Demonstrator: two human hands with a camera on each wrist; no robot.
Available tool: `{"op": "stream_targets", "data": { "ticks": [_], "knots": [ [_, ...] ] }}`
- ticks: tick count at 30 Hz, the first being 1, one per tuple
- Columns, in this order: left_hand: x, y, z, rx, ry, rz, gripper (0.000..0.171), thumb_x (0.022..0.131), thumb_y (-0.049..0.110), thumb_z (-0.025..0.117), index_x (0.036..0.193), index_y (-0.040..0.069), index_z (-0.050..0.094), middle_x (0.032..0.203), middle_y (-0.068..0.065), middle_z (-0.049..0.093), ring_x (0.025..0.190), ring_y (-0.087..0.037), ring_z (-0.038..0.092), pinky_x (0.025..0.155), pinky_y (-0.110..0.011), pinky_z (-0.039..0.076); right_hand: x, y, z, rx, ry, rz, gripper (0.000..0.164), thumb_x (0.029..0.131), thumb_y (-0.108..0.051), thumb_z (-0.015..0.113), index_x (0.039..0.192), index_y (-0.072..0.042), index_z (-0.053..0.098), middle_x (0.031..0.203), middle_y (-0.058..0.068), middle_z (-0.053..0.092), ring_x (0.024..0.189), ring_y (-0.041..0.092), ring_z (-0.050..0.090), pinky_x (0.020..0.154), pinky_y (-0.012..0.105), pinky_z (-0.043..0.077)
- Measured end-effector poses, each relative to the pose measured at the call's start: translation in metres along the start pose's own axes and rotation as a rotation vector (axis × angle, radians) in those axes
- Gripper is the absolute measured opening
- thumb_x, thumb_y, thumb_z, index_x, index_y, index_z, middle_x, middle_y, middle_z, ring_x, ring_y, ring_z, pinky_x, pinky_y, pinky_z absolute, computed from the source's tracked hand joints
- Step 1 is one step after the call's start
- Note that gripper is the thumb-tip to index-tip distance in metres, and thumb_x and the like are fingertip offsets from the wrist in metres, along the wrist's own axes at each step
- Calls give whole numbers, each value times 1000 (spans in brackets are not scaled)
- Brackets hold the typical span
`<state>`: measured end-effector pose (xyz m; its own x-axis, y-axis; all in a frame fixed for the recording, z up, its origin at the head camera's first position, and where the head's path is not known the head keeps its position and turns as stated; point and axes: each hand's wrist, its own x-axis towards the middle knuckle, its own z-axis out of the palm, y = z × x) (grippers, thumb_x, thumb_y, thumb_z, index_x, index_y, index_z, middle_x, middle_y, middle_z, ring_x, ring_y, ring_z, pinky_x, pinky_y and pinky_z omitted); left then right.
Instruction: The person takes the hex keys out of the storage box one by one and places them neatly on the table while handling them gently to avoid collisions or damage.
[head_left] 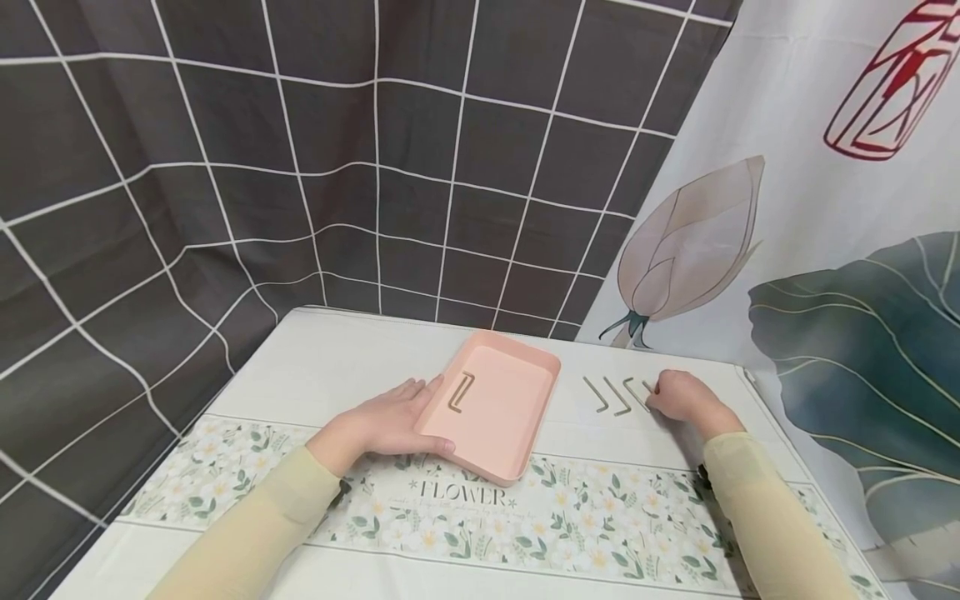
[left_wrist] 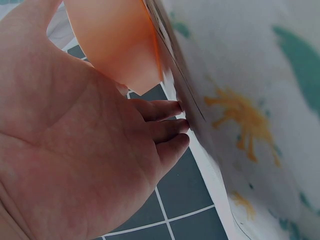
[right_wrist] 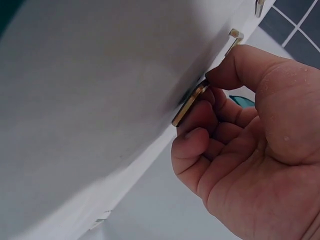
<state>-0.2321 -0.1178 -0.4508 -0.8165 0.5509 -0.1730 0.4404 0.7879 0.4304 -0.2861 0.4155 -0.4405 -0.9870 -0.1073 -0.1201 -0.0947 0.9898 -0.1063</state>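
My right hand (head_left: 682, 396) pinches a brass-coloured hex key (right_wrist: 191, 102) between thumb and fingers, low over the white table on the right. Its bent end sticks out from the fingertips in the right wrist view. Several more L-shaped hex keys (head_left: 597, 395) lie in a row just left of that hand. A shallow pink tray (head_left: 543, 408) sits slanted at the middle of the table, with brass hex keys (head_left: 462, 392) inside near its left wall. Along that wall my left hand (head_left: 390, 421) rests with fingers extended, its thumb over the near left rim.
A white tablecloth (head_left: 322, 354) with a printed flower band and the word FLOWER covers the table. Behind it hangs a dark curtain (head_left: 420, 192) with white grid lines. On the right hangs a white cloth (head_left: 697, 333) with leaf prints.
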Motion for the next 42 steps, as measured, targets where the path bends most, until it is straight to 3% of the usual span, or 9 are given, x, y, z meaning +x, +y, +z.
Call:
{"op": "stream_targets", "data": {
  "ticks": [6, 13, 19, 25, 32, 42],
  "knots": [
    [0, -1, 0, -1, -2, -2, 131, 89, 92, 61, 181, 14, 9, 184, -14, 22, 170, -43, 16, 135, -63, 23, -1, -1, 2, -3, 2, -17, 35, 95, -9, 64, 66, -16, 46, 63, -1, 43, 62, 20, 46, 64, 37, 40],
    [0, -2, 1, -4, -2, -3, 131, 89, 92, 61, 181, 14, 9, 184, -14, 22, 170, -43, 16, 135, -63, 23, 0, -1, 2, -3, -30, 12, 32, 97, -10, 62, 69, -14, 48, 65, 3, 49, 65, 22, 50, 66, 39, 44],
    [0, -2, 1, 2, 4, 5, 133, 88, 94, 60, 181, 14, 9, 184, -15, 22, 170, -43, 17, 135, -63, 23, -1, -2, -1, 19, -25, 34, 22, 98, -12, 63, 78, -7, 58, 75, 9, 59, 70, 26, 56, 68, 42, 49],
    [0, -1, 0, 7, 7, 11, 132, 89, 93, 60, 181, 13, 9, 184, -15, 23, 169, -44, 17, 135, -63, 23, 2, -6, -5, 54, 34, 23, 20, 103, -15, 62, 97, 4, 65, 85, 13, 65, 76, 27, 59, 73, 47, 54],
    [-1, -1, -1, 4, 1, 7, 132, 89, 92, 60, 181, 12, 9, 184, -17, 22, 169, -45, 17, 135, -63, 23, 6, -26, -15, 71, 63, -11, 30, 102, -17, 62, 111, 11, 64, 95, 18, 69, 80, 30, 63, 75, 51, 57],
    [1, -2, 1, 8, -1, 7, 132, 89, 93, 59, 181, 12, 9, 184, -15, 21, 170, -44, 16, 135, -61, 23, 12, -64, -27, 105, 132, -96, 26, 101, -17, 63, 111, 7, 66, 94, 15, 70, 82, 30, 64, 80, 53, 58]
  ]
}}
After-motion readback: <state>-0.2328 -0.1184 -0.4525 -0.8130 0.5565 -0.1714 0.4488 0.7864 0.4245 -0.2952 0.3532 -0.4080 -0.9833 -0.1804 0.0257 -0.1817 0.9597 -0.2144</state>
